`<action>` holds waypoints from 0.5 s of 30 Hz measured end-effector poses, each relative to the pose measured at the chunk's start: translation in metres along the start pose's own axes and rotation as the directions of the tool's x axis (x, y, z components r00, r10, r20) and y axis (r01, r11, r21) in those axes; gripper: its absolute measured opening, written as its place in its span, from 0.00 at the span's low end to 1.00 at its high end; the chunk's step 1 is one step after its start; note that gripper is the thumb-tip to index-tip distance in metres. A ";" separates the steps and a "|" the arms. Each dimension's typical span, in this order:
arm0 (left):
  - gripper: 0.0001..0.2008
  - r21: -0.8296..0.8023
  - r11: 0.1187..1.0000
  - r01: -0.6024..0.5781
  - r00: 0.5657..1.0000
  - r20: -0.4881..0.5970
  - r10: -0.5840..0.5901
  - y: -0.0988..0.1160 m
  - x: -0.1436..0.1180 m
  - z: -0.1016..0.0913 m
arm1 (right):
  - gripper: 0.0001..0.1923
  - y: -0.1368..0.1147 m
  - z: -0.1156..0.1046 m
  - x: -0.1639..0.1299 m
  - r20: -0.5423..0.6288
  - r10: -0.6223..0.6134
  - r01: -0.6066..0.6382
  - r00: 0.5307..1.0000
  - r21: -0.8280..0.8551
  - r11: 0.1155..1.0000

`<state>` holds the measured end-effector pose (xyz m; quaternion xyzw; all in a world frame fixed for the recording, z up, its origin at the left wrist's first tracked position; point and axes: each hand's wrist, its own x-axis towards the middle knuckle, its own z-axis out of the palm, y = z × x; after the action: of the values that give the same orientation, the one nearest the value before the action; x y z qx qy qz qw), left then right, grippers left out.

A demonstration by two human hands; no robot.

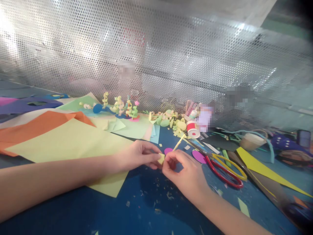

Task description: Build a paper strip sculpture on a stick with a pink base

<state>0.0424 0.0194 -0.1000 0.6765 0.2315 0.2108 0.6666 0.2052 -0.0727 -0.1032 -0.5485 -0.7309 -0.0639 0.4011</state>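
My left hand (pixel 139 156) pinches a small pale yellow paper piece (pixel 161 158) between thumb and fingers, just above the blue table (pixel 137 209). My right hand (pixel 186 173) meets it from the right and grips the same piece, with a thin yellow paper strip (pixel 178 142) sticking up and away from my fingers. A small pink paper circle (pixel 168 150) lies on the table right behind both hands.
Red and yellow scissors (pixel 223 166) lie just right of my right hand, beside a larger pink circle (pixel 198 156). Large yellow (pixel 70 140), orange and purple sheets cover the left. Small paper figures (pixel 122 107), a red-and-white spool (pixel 193 129), a paper cup (pixel 251 141) and scraps sit before a perforated metal screen (pixel 156 49).
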 end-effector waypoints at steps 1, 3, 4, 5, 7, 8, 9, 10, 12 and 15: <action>0.13 -0.016 1.000 -0.004 1.000 -0.011 0.004 0.001 0.000 0.000 | 0.05 0.000 0.000 0.001 -0.007 -0.014 0.014 1.000 0.016 1.000; 0.12 -0.047 0.999 -0.016 1.000 -0.019 0.016 0.001 0.001 0.000 | 0.05 0.001 0.000 0.003 -0.016 -0.019 0.020 1.000 0.047 0.999; 0.12 -0.060 0.998 -0.022 1.000 -0.019 0.021 0.000 0.001 0.000 | 0.05 0.002 -0.001 0.003 -0.017 -0.014 0.015 1.000 0.059 0.998; 0.12 -0.069 0.997 -0.026 1.000 -0.018 0.025 0.000 0.002 0.000 | 0.05 0.002 -0.001 0.003 -0.018 -0.006 0.008 1.000 0.068 0.998; 0.12 -0.073 0.997 -0.028 1.000 -0.017 0.027 -0.002 0.003 0.000 | 0.05 0.003 -0.001 0.003 -0.021 -0.002 0.004 1.000 0.081 0.997; 0.13 -0.067 0.997 -0.026 1.000 -0.014 0.025 -0.003 0.003 0.000 | 0.05 0.003 -0.001 0.002 -0.022 -0.004 0.006 1.000 0.086 0.996; 0.13 -0.059 0.998 -0.021 1.000 -0.010 0.020 -0.004 0.003 0.000 | 0.05 0.003 -0.001 0.002 -0.023 -0.008 0.010 1.000 0.087 0.996; 0.13 -0.047 0.999 -0.015 1.000 -0.007 0.014 -0.005 0.004 0.000 | 0.05 0.003 -0.001 0.001 -0.023 -0.015 0.017 1.000 0.084 0.996; 0.13 -0.015 1.000 -0.001 1.000 0.001 0.001 -0.005 0.003 -0.001 | 0.05 0.003 0.000 0.001 -0.027 -0.039 0.041 0.999 0.061 0.997; 0.14 0.066 0.998 0.007 0.999 0.031 -0.009 -0.002 0.001 0.000 | 0.05 0.002 0.000 0.000 -0.022 -0.085 0.085 0.996 -0.004 0.996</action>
<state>0.0427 0.0203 -0.1021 0.7005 0.2306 0.1900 0.6481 0.2064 -0.0721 -0.1040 -0.5167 -0.7491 -0.0882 0.4051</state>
